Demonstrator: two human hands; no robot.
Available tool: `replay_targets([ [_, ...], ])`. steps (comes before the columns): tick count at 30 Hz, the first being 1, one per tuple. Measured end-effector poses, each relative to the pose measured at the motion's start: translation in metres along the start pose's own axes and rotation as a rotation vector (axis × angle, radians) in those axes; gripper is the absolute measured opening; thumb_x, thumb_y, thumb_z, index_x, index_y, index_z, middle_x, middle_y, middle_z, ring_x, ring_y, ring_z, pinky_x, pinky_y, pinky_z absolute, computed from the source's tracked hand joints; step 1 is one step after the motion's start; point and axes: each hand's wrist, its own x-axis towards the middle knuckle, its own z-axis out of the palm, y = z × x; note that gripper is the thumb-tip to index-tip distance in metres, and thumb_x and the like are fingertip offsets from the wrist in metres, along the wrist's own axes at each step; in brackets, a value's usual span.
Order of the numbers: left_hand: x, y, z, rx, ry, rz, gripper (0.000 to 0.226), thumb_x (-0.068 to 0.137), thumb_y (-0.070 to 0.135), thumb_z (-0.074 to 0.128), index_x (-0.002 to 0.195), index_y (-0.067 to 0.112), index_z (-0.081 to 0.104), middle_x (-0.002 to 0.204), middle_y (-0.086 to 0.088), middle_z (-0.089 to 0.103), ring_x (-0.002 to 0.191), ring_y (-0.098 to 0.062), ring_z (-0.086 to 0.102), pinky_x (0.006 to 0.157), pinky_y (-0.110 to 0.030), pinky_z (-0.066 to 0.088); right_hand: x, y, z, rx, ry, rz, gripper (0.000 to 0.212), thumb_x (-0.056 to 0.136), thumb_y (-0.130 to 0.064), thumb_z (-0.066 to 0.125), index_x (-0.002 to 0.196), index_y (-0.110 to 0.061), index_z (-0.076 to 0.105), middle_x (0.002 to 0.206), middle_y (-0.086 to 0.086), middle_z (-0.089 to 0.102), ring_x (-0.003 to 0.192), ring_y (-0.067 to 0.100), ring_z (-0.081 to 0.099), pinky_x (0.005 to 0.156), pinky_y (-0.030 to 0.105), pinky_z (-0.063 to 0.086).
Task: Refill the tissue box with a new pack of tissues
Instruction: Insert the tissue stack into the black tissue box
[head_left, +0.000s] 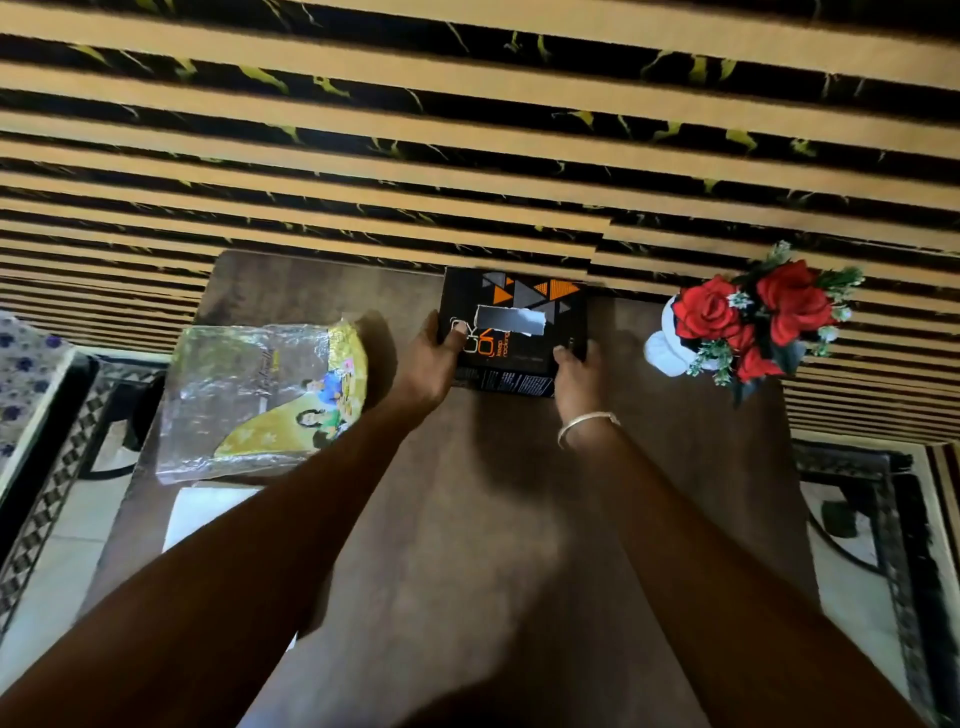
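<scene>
One black tissue box (511, 332) at far edge of brown table (519, 519), slot on top. Left hand (428, 364) gripping box's left side, right hand (575, 371) gripping its near right corner. One crumpled plastic pack (254, 400) left of box. One bunch of red roses (753, 322) right of box. One bangle (587, 423) on right wrist.

The near left corner of the tissue box (511, 332) is covered by the left hand (423, 371), and its near right corner by the right hand (576, 371). Small print on the box is blurred. Left of the box, a white sheet (210, 512) is partly hidden under the plastic pack (260, 402) and an arm.
</scene>
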Motion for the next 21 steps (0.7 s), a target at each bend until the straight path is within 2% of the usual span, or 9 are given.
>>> replay_targets([
  [2, -0.023, -0.001, 0.003, 0.029, 0.046, 0.017, 0.040, 0.104, 0.026, 0.045, 0.142, 0.015, 0.044, 0.119, 0.003, 0.061, 0.097, -0.004, 0.064, 0.067, -0.005, 0.051, -0.021, 0.012, -0.006, 0.042, 0.018, -0.025, 0.045, 0.095, -0.023, 0.057, 0.138, -0.010, 0.048, 0.127, 0.016, 0.062, 0.110, 0.029, 0.060, 0.097, 0.039, 0.048],
  [4, -0.046, -0.008, 0.005, 0.075, 0.070, 0.028, 0.043, 0.104, 0.030, 0.045, 0.145, 0.019, 0.042, 0.122, 0.006, 0.060, 0.096, 0.001, 0.062, 0.070, -0.001, 0.048, -0.047, 0.025, -0.011, 0.053, 0.047, -0.037, 0.044, 0.094, -0.023, 0.059, 0.135, -0.013, 0.050, 0.123, 0.015, 0.064, 0.107, 0.028, 0.061, 0.093, 0.037, 0.048],
  [6, -0.069, -0.016, 0.006, 0.158, 0.092, 0.040, 0.049, 0.103, 0.039, 0.045, 0.149, 0.024, 0.037, 0.132, 0.005, 0.060, 0.110, -0.010, 0.062, 0.089, -0.014, 0.049, -0.071, 0.040, -0.015, 0.042, 0.081, -0.050, 0.049, 0.089, -0.031, 0.059, 0.135, -0.017, 0.049, 0.122, 0.013, 0.065, 0.112, 0.033, 0.061, 0.099, 0.046, 0.049],
  [7, -0.082, -0.021, 0.005, 0.183, 0.100, 0.050, 0.051, 0.102, 0.040, 0.045, 0.150, 0.025, 0.036, 0.135, 0.005, 0.060, 0.114, -0.011, 0.060, 0.094, -0.019, 0.047, -0.083, 0.049, -0.017, 0.048, 0.103, -0.065, 0.051, 0.088, -0.031, 0.060, 0.135, -0.017, 0.049, 0.122, 0.014, 0.065, 0.113, 0.035, 0.061, 0.101, 0.049, 0.049],
  [8, -0.095, -0.024, 0.006, 0.181, 0.106, 0.056, 0.051, 0.102, 0.038, 0.046, 0.150, 0.025, 0.035, 0.134, 0.006, 0.059, 0.115, -0.009, 0.057, 0.093, -0.016, 0.044, -0.093, 0.056, -0.019, 0.053, 0.117, -0.084, 0.050, 0.089, -0.027, 0.061, 0.136, -0.013, 0.049, 0.123, 0.016, 0.065, 0.113, 0.035, 0.061, 0.100, 0.048, 0.049],
  [10, -0.123, -0.030, 0.003, 0.168, 0.091, 0.059, 0.053, 0.102, 0.036, 0.047, 0.152, 0.024, 0.033, 0.137, 0.007, 0.057, 0.119, -0.006, 0.055, 0.096, -0.014, 0.043, -0.118, 0.068, -0.027, 0.057, 0.132, -0.097, 0.047, 0.092, -0.019, 0.060, 0.137, -0.010, 0.049, 0.124, 0.014, 0.065, 0.109, 0.030, 0.063, 0.096, 0.042, 0.051],
  [13, -0.155, -0.053, -0.001, 0.139, 0.031, 0.028, 0.062, 0.100, 0.042, 0.048, 0.155, 0.025, 0.026, 0.150, 0.002, 0.050, 0.132, -0.013, 0.052, 0.112, -0.037, 0.043, -0.151, 0.086, -0.039, 0.066, 0.145, -0.080, 0.047, 0.096, -0.017, 0.057, 0.141, -0.013, 0.047, 0.124, 0.005, 0.063, 0.104, 0.017, 0.060, 0.085, 0.026, 0.044],
  [15, -0.172, -0.070, -0.004, 0.119, -0.004, 0.002, 0.066, 0.098, 0.046, 0.050, 0.156, 0.027, 0.023, 0.153, 0.000, 0.047, 0.135, -0.016, 0.051, 0.112, -0.045, 0.043, -0.173, 0.099, -0.043, 0.085, 0.171, -0.087, 0.047, 0.096, -0.015, 0.058, 0.141, -0.012, 0.047, 0.127, 0.006, 0.062, 0.108, 0.017, 0.059, 0.088, 0.026, 0.043],
  [21, -0.206, -0.095, -0.006, 0.113, -0.088, -0.047, 0.073, 0.094, 0.053, 0.051, 0.156, 0.029, 0.020, 0.151, 0.002, 0.048, 0.135, -0.015, 0.050, 0.115, -0.040, 0.040, -0.208, 0.134, -0.052, 0.099, 0.224, -0.065, 0.050, 0.095, -0.014, 0.059, 0.143, -0.013, 0.045, 0.137, 0.012, 0.059, 0.122, 0.027, 0.059, 0.102, 0.039, 0.048],
])
